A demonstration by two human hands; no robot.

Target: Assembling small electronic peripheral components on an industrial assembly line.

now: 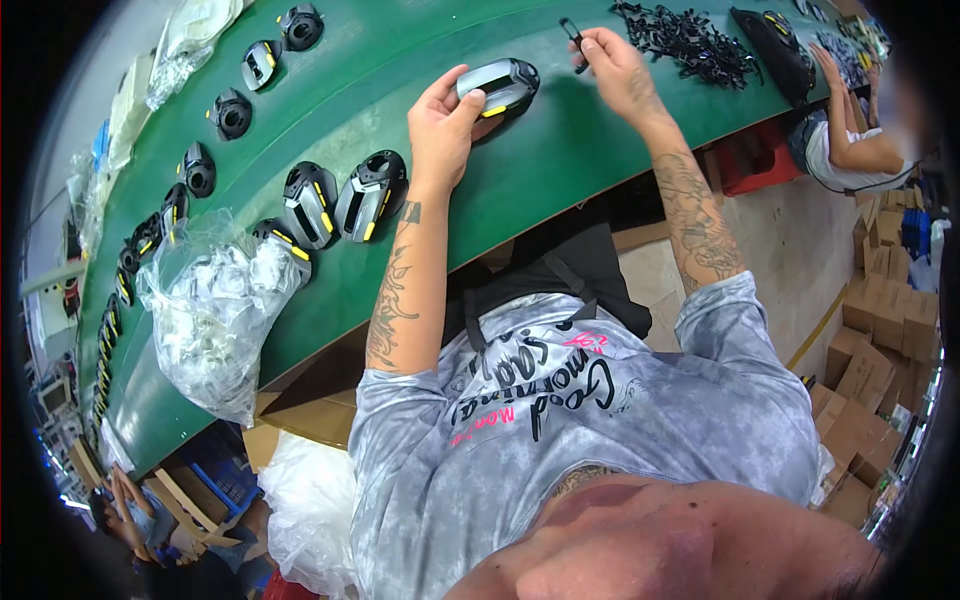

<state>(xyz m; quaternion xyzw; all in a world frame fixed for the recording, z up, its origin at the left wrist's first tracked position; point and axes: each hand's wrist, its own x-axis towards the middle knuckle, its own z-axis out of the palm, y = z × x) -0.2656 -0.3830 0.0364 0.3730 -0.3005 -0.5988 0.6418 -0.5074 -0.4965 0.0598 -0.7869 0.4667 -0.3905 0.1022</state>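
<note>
— What's along the left end of the green belt (420, 100)?

— A clear bag of parts (215, 315) at the near edge, then finished grey-and-yellow housings (340, 200) in a row.

— And the hands?

— The left hand (440, 125) grasps a grey housing (497, 87) mid-belt, fingers wrapped over its near end. The right hand (615, 65) pinches a small black clip (573, 35) just beside it.

— Any advice?

— I'd keep the housing pressed flat and line the clip up squarely before pushing. The black clip pile (685, 40) sits toward the far right.
</note>
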